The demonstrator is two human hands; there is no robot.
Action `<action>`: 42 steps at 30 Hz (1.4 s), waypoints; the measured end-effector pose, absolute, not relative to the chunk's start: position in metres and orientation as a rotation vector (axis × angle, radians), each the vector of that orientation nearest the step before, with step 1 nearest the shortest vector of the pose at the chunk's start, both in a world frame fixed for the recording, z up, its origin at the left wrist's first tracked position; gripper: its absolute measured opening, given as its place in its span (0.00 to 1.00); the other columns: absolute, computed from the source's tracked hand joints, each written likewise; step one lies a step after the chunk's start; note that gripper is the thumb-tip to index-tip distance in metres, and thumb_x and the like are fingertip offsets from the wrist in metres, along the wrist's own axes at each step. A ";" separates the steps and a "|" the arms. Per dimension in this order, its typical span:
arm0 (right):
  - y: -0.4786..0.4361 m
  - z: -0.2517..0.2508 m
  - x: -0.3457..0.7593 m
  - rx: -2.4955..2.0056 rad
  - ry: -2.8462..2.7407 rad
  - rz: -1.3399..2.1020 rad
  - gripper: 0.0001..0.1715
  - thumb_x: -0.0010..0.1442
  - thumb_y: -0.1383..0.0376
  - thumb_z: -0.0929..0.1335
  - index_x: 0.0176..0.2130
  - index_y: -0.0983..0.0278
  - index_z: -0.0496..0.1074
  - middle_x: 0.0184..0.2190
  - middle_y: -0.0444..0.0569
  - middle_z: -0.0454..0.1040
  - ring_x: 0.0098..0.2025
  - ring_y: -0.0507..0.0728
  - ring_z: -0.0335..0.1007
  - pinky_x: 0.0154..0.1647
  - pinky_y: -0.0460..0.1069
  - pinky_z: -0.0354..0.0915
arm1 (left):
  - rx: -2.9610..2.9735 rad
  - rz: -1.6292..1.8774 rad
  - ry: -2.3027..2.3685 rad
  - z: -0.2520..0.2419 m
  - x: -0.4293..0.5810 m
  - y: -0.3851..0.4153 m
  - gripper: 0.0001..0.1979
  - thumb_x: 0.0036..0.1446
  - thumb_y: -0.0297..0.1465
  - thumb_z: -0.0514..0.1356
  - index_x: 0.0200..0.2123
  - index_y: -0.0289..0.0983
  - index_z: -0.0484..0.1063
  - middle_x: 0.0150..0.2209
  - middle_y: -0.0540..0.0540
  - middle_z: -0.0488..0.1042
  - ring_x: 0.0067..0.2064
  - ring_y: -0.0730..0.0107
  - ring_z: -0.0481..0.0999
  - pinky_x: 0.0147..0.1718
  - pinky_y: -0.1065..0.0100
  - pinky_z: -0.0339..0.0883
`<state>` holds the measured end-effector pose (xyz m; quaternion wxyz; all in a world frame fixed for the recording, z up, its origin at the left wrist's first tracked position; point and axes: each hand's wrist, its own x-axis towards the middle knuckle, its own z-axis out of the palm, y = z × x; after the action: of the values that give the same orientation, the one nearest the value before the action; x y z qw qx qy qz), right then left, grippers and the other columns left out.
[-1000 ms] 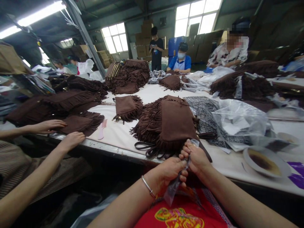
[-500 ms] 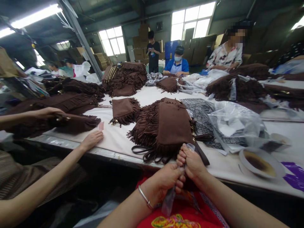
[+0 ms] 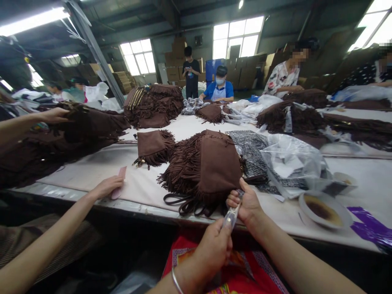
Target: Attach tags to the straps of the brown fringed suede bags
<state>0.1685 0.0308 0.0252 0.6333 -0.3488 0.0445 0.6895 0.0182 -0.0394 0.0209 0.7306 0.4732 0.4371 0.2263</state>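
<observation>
A clear plastic sleeve (image 3: 232, 216) with something pale inside stretches between my two hands at the table's front edge. Its lower end is pinched in my left hand (image 3: 214, 245), closed, with a bracelet on the wrist. My right hand (image 3: 247, 203) is closed around the upper end, beside the lower corner of a brown fringed bag (image 3: 219, 167). Whether the sleeve is joined to that bag, I cannot tell. Dark looped straps (image 3: 186, 203) hang from the bag toward the table edge. Red patterned cloth (image 3: 180, 251) lies below my hands.
A co-worker's hand (image 3: 107, 185) at left holds a pink comb (image 3: 122, 172). A small fringed bag (image 3: 151, 145) lies between us. To the right are clear plastic bags (image 3: 294, 157), a bowl of brown substance (image 3: 325, 210) and purple plastic (image 3: 370, 224). Brown bag piles (image 3: 156, 102) stand behind.
My left hand has pulled down and away from my right, so the plastic sleeve between them now shows. The co-worker's other hand has lifted brown material farther back.
</observation>
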 end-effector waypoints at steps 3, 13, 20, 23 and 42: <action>0.012 0.023 0.175 -0.758 -0.037 1.655 0.19 0.63 0.50 0.64 0.34 0.63 0.69 0.23 0.47 0.75 0.24 0.55 0.71 0.24 0.49 0.69 | 0.952 0.574 0.979 0.018 0.017 -0.036 0.22 0.58 0.53 0.53 0.38 0.39 0.63 0.16 0.62 0.53 0.13 0.80 0.48 0.13 0.75 0.45; -0.014 0.023 0.144 -0.978 -0.103 1.521 0.17 0.55 0.63 0.74 0.27 0.63 0.62 0.16 0.37 0.65 0.14 0.46 0.59 0.14 0.41 0.60 | 1.415 0.644 0.951 0.017 0.024 -0.043 0.17 0.64 0.41 0.51 0.38 0.34 0.73 0.33 0.45 0.73 0.35 0.68 0.69 0.37 0.69 0.62; 0.020 0.023 0.153 -0.946 0.060 1.601 0.26 0.62 0.59 0.68 0.22 0.60 0.50 0.10 0.31 0.49 0.10 0.43 0.38 0.07 0.39 0.40 | 1.665 0.577 1.016 0.018 0.001 -0.047 0.18 0.65 0.41 0.49 0.45 0.37 0.72 0.40 0.40 0.76 0.41 0.61 0.72 0.43 0.65 0.62; 0.017 0.020 0.152 -0.948 0.037 1.585 0.28 0.61 0.56 0.69 0.22 0.60 0.48 0.10 0.31 0.48 0.10 0.43 0.36 0.07 0.39 0.39 | 1.597 0.473 0.967 0.020 -0.002 -0.037 0.21 0.63 0.47 0.50 0.38 0.36 0.73 0.35 0.42 0.75 0.36 0.63 0.72 0.38 0.65 0.63; 0.022 0.011 0.159 -0.960 0.115 1.654 0.23 0.62 0.53 0.67 0.26 0.59 0.52 0.11 0.32 0.54 0.10 0.44 0.41 0.09 0.38 0.42 | 1.783 0.605 0.912 0.012 0.025 -0.030 0.21 0.67 0.39 0.43 0.47 0.37 0.71 0.43 0.36 0.73 0.43 0.59 0.70 0.46 0.63 0.61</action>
<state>0.1585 0.0216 0.0108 0.5752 -0.4100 0.0492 0.7061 0.0254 -0.0302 0.0121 0.5011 0.7375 0.3772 0.2504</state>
